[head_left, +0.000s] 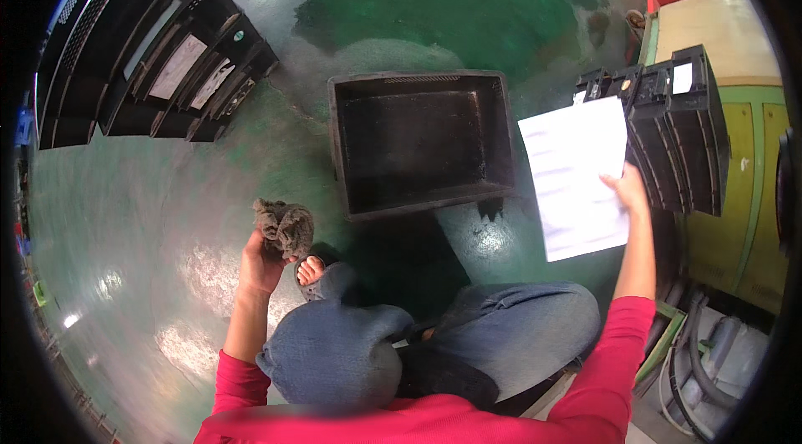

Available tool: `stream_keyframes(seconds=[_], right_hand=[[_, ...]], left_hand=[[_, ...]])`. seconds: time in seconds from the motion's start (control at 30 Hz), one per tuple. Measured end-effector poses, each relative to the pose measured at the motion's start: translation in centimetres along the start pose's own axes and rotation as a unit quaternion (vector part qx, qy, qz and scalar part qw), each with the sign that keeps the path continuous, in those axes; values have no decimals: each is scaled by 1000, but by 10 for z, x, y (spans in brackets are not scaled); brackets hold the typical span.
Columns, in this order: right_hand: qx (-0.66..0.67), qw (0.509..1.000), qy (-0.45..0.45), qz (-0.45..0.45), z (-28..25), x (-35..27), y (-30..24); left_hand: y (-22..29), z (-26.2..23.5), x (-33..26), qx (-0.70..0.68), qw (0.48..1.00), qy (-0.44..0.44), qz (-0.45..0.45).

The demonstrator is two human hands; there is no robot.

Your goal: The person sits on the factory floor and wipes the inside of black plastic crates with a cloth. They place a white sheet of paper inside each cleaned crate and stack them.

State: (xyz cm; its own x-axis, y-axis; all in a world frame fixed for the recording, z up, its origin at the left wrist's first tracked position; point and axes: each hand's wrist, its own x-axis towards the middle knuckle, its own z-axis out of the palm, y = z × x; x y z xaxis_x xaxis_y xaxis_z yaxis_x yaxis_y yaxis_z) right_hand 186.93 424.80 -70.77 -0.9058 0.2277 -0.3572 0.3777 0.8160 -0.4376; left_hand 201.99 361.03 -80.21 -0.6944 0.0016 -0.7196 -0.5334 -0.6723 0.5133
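My left hand (263,263) is closed around a crumpled grey-brown cloth (286,225), held out over the floor to the left of my knee. On the other side, my right hand (628,189) grips a white sheet of paper (576,181) by its right edge, thumb on top. Whether it is one sheet or several I cannot tell. Between the two hands stands a black plastic crate (424,208), its open top facing up and nothing visible in it. Neither hand touches the crate.
Stacks of black crates rise at the far left (167,68) and beside the paper at right (681,131). A green-and-yellow cabinet (739,185) stands at the right edge, with grey hoses (702,360) below it. The green floor (125,218) looks glossy.
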Motion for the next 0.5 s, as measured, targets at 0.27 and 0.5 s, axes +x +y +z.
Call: stream_keyframes(seconds=[0.27,0.5], right_hand=[[-156,979,44,123,100,2,128],[-98,971,122,180,68,-19,96]], left_hand=[[-7,-1,-3,100,995,-25,8],[-30,-23,-10,217,960,-82,-159]])
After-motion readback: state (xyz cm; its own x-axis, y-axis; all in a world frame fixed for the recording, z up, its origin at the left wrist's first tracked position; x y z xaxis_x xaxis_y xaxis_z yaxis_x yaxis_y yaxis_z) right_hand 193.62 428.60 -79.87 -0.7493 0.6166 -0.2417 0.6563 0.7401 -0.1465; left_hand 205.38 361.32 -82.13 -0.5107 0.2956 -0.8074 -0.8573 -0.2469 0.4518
